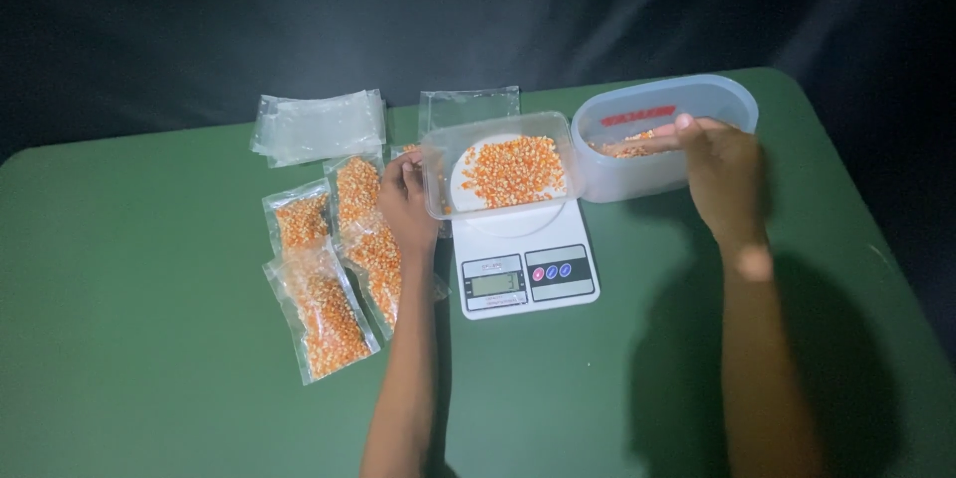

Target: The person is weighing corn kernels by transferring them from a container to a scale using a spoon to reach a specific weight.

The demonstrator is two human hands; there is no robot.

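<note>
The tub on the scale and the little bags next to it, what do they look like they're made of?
The tub on the scale looks like clear, glossy rigid plastic: the corn kernels and the scale's white platform show through its walls. The filled bags seem to be thin transparent plastic film, crinkled and catching light, as does the stack of empty bags. The left hand touches the tub's side.

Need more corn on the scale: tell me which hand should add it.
Probably the right hand: it is already in the oval tub of kernels. The left hand rests against the clear container on the scale.

green table (pixel 149 339) bears scale (pixel 526 264), kernel bags (pixel 324 314), oval tub (pixel 662 154).
</note>
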